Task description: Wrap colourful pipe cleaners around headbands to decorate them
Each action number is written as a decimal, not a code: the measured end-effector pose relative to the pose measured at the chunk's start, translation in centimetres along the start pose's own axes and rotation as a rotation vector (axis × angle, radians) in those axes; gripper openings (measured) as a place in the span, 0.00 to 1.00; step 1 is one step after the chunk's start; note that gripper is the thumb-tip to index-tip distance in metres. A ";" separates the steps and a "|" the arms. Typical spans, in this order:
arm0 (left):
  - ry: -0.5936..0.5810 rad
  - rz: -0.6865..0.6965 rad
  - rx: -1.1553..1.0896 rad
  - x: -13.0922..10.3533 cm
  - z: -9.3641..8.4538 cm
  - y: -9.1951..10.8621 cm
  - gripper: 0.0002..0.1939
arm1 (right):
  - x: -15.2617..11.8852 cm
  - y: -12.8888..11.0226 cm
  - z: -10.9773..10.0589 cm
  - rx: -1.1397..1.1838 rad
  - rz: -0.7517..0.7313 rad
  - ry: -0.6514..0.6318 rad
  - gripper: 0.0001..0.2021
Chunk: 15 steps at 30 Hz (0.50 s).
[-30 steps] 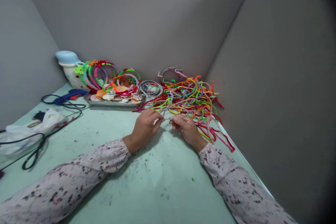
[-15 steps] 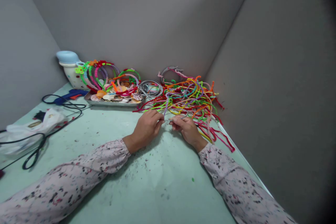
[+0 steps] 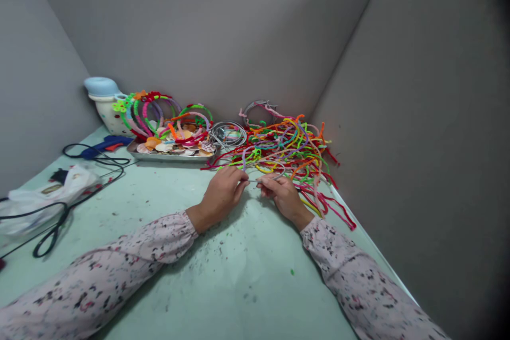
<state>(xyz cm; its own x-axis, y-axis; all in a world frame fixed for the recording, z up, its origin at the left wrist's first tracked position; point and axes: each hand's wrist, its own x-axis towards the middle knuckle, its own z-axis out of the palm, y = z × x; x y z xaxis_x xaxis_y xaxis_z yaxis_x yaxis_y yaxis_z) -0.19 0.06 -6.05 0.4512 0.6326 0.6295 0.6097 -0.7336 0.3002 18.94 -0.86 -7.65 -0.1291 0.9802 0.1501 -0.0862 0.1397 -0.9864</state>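
Note:
Both hands pinch a thin grey hoop (image 3: 254,181), and a short straight stretch of it shows between my fingertips. Its far curve rises above my right hand, in front of the colourful heap. My left hand (image 3: 221,195) is closed, thumb against forefinger, on the hoop and on a purple pipe cleaner (image 3: 244,160) that sticks up from the fingers. Closed in the same way, my right hand (image 3: 285,196) grips the hoop a little to the right. How the pipe cleaner meets the hoop is hidden by my fingers.
Behind my hands lies a tangled heap of pipe cleaners (image 3: 295,143). Left of it are grey hoops (image 3: 228,135) and a metal tray (image 3: 171,158) with shells and wrapped headbands. A blue glue gun (image 3: 105,146), black cable (image 3: 66,218), plastic bag (image 3: 75,183) and blue-lidded bottle (image 3: 107,109) stand left.
The purple pipe cleaner's upper end has swung to the left and stands more upright. More of the hoop's curve shows above my right hand. Both hands stay nearly in place.

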 end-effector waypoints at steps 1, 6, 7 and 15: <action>-0.004 0.000 0.003 0.0 0.0 0.0 0.04 | 0.0 0.0 0.0 0.001 0.001 -0.003 0.11; -0.018 0.001 0.007 -0.1 -0.1 0.0 0.05 | -0.1 -0.2 0.0 -0.011 0.000 -0.020 0.10; -0.022 0.003 0.009 -0.1 -0.1 0.0 0.05 | -0.1 -0.2 0.0 -0.016 -0.003 -0.024 0.10; -0.038 0.004 0.030 0.0 -0.2 0.2 0.06 | -0.2 -0.2 -0.1 -0.046 -0.030 -0.054 0.10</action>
<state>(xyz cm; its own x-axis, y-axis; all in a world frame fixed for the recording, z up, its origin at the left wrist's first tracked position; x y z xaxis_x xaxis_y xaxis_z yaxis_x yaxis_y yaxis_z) -0.18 -0.16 -5.82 0.4776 0.6391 0.6029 0.6267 -0.7288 0.2761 19.06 -1.06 -7.49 -0.1804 0.9667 0.1814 -0.0452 0.1760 -0.9833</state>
